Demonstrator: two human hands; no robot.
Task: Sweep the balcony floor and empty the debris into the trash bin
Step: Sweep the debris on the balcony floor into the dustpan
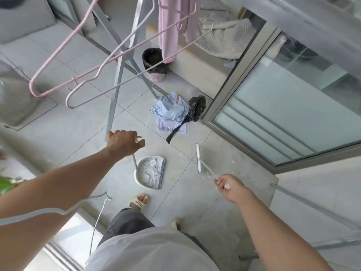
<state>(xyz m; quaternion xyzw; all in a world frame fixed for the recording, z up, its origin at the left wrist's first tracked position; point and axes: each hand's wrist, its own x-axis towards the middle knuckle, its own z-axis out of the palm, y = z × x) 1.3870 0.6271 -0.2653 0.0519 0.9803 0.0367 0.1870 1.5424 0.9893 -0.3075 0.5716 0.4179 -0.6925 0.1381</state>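
Note:
My left hand grips the top of the long handle of a white dustpan, which stands on the tiled floor and holds a heap of white scraps. My right hand grips the handle of a white broom, its narrow head resting on the floor to the right of the dustpan. Crumpled paper and plastic wrappers lie further out, with a crumpled black bag beside them. The trash bin, lined with a black bag, stands beyond by the wall step.
A grey drying rack's legs cross the floor ahead, with pink hangers and pink cloth hanging near my head. A sliding glass door frame runs along the right. My sandalled feet stand just behind the dustpan. Small white crumbs dot the floor.

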